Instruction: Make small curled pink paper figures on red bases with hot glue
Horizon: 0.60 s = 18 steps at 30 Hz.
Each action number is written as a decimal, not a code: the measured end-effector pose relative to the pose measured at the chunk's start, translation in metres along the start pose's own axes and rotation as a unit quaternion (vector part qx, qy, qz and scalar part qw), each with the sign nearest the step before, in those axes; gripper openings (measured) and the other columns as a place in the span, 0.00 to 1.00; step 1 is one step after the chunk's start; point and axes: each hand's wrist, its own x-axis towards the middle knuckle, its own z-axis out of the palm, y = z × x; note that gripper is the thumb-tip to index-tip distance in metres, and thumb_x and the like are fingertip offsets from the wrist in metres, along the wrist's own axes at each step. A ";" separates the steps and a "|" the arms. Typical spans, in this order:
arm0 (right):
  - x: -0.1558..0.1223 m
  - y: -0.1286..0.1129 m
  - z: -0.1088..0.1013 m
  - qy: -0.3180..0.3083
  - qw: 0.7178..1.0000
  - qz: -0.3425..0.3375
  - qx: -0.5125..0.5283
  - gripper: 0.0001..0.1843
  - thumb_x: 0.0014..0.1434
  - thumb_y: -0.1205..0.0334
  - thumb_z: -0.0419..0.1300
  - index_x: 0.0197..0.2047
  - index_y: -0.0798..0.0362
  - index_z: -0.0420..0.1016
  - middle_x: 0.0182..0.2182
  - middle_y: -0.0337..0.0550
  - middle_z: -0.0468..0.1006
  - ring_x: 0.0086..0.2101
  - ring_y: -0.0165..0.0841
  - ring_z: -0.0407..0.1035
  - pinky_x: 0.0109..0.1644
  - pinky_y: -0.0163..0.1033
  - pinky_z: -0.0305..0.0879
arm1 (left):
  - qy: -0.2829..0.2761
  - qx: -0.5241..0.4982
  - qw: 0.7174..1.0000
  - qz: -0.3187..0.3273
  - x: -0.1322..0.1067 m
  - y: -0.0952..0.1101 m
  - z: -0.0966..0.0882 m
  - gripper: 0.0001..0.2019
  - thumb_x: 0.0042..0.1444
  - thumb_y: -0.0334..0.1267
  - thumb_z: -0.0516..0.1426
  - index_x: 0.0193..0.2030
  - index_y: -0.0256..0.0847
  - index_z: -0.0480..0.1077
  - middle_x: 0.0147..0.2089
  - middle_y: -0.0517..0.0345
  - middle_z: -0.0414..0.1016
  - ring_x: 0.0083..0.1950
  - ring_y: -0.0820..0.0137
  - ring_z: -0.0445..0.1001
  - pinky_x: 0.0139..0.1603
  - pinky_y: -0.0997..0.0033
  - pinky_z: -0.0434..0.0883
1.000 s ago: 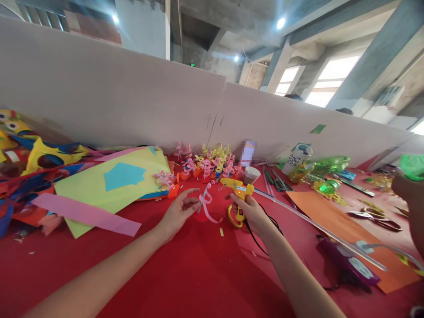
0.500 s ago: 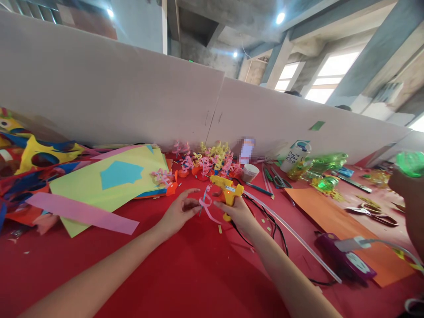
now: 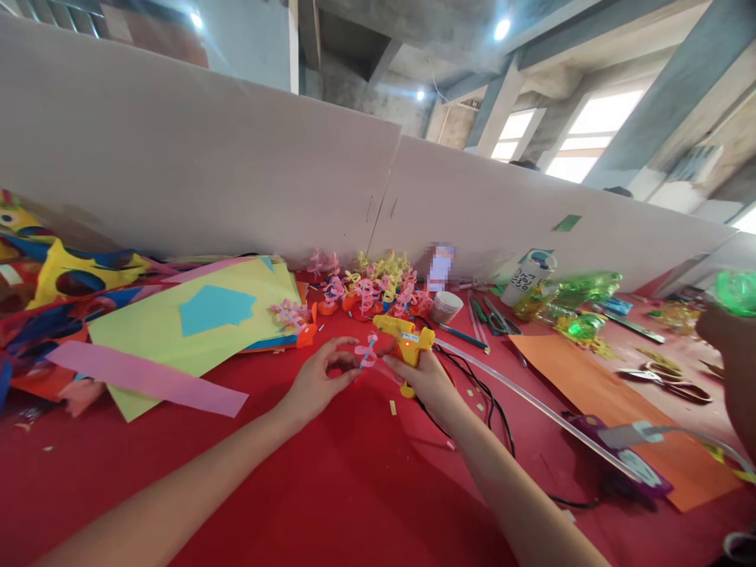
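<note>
My left hand point(image 3: 322, 380) pinches a thin stick bearing pink curled paper strips point(image 3: 367, 352) just above the red table cover point(image 3: 331, 480). My right hand point(image 3: 428, 379) is wrapped round the handle of a yellow hot glue gun point(image 3: 402, 339). The gun's nozzle points left and sits right at the pink curls. A black cord point(image 3: 472, 394) trails from the gun toward me on the right. The two hands are close together, a hand's width apart.
A cluster of finished pink and yellow curled paper pieces point(image 3: 372, 291) stands at the back by the partition. Yellow, blue and pink paper sheets point(image 3: 194, 323) lie left. Orange paper point(image 3: 596, 394), scissors point(image 3: 679, 386), a white cup point(image 3: 447, 305), a bottle point(image 3: 525, 279) and another person's hand point(image 3: 732, 354) are right.
My right hand has brought the glue gun left, up to the pink curled paper in my left hand. The long clear stick on the table has shifted with it.
</note>
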 end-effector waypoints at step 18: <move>-0.008 -0.006 0.014 0.009 0.995 0.024 0.099 0.11 0.40 0.60 0.66 0.28 0.56 0.71 0.18 0.31 0.65 0.19 0.23 0.54 0.24 0.31 0.48 | -0.031 0.020 0.999 -0.005 0.004 -0.013 -0.001 0.24 0.46 0.40 0.60 0.52 0.38 0.67 0.37 0.55 0.75 0.41 0.64 0.74 0.48 0.62 0.68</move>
